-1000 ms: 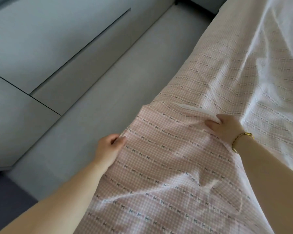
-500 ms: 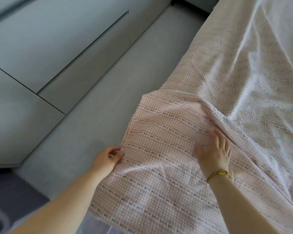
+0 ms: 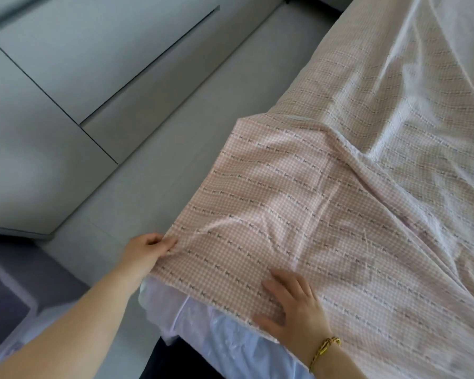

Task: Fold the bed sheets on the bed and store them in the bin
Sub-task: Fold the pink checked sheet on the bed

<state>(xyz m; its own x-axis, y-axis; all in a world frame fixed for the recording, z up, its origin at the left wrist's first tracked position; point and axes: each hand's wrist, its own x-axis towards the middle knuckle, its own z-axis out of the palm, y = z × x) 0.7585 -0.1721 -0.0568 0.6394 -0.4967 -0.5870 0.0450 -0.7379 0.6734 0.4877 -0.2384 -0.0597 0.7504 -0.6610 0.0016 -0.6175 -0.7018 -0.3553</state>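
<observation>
A pink gingham bed sheet (image 3: 326,203) with rows of small dark bows lies spread over the bed, its near part folded back so the brighter side faces up. My left hand (image 3: 148,250) pinches the folded part's left edge at the side of the bed. My right hand (image 3: 290,305), with a gold bracelet at the wrist, lies flat with spread fingers on the sheet near its front edge. Below that edge a white, shiny under-layer (image 3: 216,332) of the bed shows. No bin is in view.
A pale grey floor strip (image 3: 153,149) runs along the bed's left side. Grey cabinet fronts (image 3: 66,64) line the far left. A dark purple-grey surface (image 3: 3,291) sits at the lower left corner.
My right hand slid back toward me across the sheet, from the fold's crease to the front edge. My left hand, still pinching the edge, drew back too, and the white under-layer came into view.
</observation>
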